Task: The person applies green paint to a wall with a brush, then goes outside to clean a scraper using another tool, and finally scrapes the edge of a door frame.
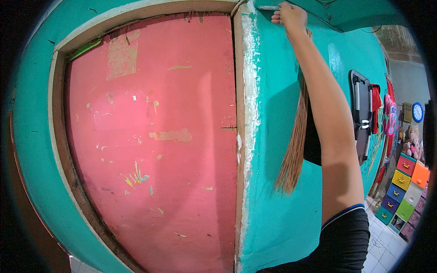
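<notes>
1. Right hand (pixel 290 16) raised high, up at the top of the teal wall (pixel 277 191) — fingers curled over something small near the wall's upper corner. Whether they are clamped on anything I cannot tell; the grip is turned away from me.
2. Stick broom (pixel 293 150) hangs down the teal wall just below that hand, its thin brown bristles fanning out toward the bottom. My forearm crosses in front of its upper part, so I cannot see where its top ends or whether my fingers touch it.
3. Left hand is out of view.
4. Dark sleeve (pixel 346 236) with a blue-and-white edge covers my upper arm at the lower edge of the view.
5. Pink door (pixel 154 136) to the left of the wall's white-chipped corner — paint scuffed and flaking, set in a pale frame.
6. Farther along the wall, to my right: a black bag (pixel 361 113), red clothing (pixel 375 102) hung beside it, a round blue clock (pixel 417 112), and a stack of coloured drawers (pixel 403 191) standing on the white tiled floor (pixel 380 248).
</notes>
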`<state>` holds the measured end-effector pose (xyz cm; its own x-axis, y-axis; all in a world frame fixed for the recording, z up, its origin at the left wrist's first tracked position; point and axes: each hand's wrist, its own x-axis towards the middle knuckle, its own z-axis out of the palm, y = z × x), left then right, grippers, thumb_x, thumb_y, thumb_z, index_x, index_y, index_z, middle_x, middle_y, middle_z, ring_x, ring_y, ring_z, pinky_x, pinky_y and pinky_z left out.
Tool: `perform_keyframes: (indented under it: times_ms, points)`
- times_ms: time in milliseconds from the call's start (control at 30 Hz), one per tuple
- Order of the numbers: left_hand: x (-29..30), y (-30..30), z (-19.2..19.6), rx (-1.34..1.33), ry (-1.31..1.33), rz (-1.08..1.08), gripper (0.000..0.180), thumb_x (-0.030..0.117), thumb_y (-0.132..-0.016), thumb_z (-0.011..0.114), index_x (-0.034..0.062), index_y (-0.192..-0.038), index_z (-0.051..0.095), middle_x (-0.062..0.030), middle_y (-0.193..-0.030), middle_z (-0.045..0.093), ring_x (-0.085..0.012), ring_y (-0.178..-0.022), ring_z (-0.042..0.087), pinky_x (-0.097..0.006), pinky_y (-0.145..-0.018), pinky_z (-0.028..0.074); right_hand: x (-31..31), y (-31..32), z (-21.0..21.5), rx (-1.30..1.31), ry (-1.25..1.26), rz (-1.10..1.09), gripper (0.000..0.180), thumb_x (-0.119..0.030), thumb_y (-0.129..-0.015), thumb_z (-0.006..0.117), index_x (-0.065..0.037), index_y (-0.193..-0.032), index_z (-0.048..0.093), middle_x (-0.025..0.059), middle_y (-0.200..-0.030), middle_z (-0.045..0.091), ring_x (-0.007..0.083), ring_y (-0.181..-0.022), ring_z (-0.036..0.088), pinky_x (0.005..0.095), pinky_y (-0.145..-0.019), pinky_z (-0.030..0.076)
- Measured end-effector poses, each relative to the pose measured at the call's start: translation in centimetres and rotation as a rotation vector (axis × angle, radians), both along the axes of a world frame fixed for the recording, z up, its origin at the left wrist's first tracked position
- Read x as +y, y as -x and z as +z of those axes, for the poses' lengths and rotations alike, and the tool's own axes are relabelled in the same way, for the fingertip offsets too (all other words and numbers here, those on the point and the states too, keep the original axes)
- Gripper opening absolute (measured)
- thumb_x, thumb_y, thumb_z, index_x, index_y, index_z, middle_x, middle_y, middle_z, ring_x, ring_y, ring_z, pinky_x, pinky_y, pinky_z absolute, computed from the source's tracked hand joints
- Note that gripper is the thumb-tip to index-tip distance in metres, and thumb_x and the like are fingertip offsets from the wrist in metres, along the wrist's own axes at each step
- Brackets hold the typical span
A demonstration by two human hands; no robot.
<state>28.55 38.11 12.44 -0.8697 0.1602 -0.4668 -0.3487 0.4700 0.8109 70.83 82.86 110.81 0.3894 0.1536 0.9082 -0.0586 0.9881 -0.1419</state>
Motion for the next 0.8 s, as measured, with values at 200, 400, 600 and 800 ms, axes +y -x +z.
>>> perform_keyframes:
  times_ms: [200,400,600,800]
  points:
    - [-0.5,1.4,-4.5,0.055,-0.248,-0.008,0.058,0.049,-0.093,0.049,-0.0050,-0.095,0.070,-0.0143,-0.077,0.069,-0.0276,-0.067,0.063,-0.039,-0.063,0.051,-0.3,0.0,1.5,-0.004,-0.117,0.035,0.025,-0.020,-0.094,0.050,0.003,-0.093,0.058,0.0131,-0.068,0.060,0.0223,-0.052,0.061,0.0337,-0.045,0.053]
    - [0.1,0.3,-3.1,0.218,-0.298,0.040,0.052,0.044,-0.093,0.051,-0.0041,-0.098,0.071,-0.0154,-0.086,0.071,-0.0246,-0.074,0.065,-0.035,-0.068,0.052,0.7,0.7,2.9,0.017,-0.099,-0.093,0.024,-0.019,-0.094,0.051,0.003,-0.095,0.059,0.0126,-0.067,0.061,0.0216,-0.050,0.061,0.0347,-0.044,0.052]
    - [-2.2,-0.2,-5.2,0.295,-0.467,-0.076,0.051,0.043,-0.092,0.051,-0.0029,-0.096,0.071,-0.0150,-0.080,0.070,-0.0259,-0.071,0.065,-0.037,-0.064,0.052,0.5,0.2,2.0,-0.042,-0.018,-0.352,0.023,-0.019,-0.094,0.051,0.002,-0.096,0.059,0.0128,-0.066,0.061,0.0217,-0.049,0.060,0.0336,-0.041,0.050]
    - [-2.2,0.1,-5.8,0.046,0.059,0.027,0.057,0.049,-0.093,0.045,-0.0023,-0.089,0.071,-0.0164,-0.077,0.070,-0.0296,-0.068,0.066,-0.041,-0.061,0.052,-0.3,-0.7,1.5,-0.016,-0.051,-0.090,0.023,-0.018,-0.093,0.053,0.003,-0.101,0.059,0.0136,-0.067,0.060,0.0220,-0.049,0.059,0.0335,-0.041,0.050]
